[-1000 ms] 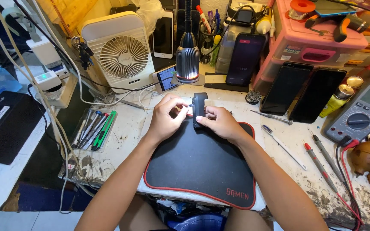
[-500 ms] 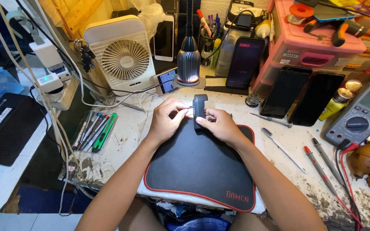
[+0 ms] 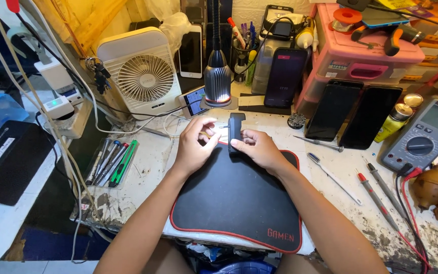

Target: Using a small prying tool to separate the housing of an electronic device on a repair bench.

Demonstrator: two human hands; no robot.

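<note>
Head view: small black device (image 3: 236, 129) stands upright at the black mat's (image 3: 239, 203) 12 o'clock edge. Right hand (image 3: 260, 148) pinches its lower side, steadying it; left hand (image 3: 194, 144) at 9 o'clock, fingertips closed on a thin probe at its side.

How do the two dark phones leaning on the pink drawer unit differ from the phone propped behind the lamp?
The two dark phones lean side by side against the pink drawer unit with blank black faces; the propped phone stands alone, nearer upright, its screen faintly purple. The pair sits right of the hands; the single phone sits farther back, past the lamp. All are slim dark slabs, propped rather than lying flat.
</note>
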